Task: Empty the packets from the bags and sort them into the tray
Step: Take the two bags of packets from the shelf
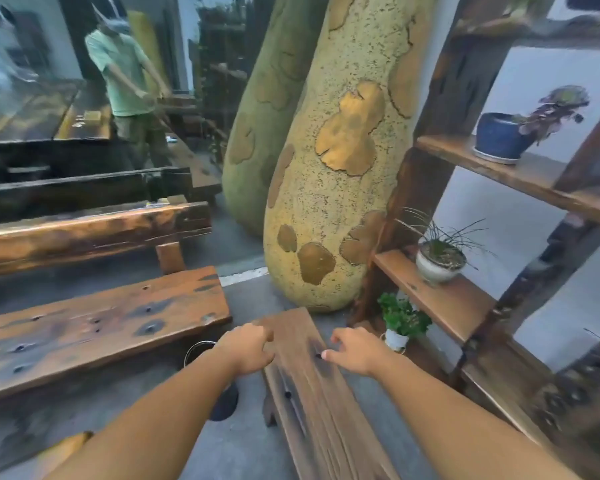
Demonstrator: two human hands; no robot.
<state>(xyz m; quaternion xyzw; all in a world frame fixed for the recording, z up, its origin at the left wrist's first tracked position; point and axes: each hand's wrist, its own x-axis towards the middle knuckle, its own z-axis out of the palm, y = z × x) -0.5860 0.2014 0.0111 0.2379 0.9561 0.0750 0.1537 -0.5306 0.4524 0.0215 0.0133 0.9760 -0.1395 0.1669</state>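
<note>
No bags, packets or tray show in the head view. Both my arms reach forward over a narrow wooden bench (312, 403) that runs away from me. My left hand (248, 348) hovers at the bench's left edge with fingers loosely curled and nothing in it. My right hand (352, 351) is over the bench's right side, fingers apart and bent, thumb tip near a dark knot hole, also holding nothing.
A wide wooden bench (94, 327) lies to the left, a heavier one (84, 233) behind it. A large speckled gourd sculpture (333, 174) stands ahead. Wooden shelves (440, 299) with potted plants are on the right. A dark round bin (201, 348) sits on the floor by my left wrist. A mirror wall reflects a person (125, 74).
</note>
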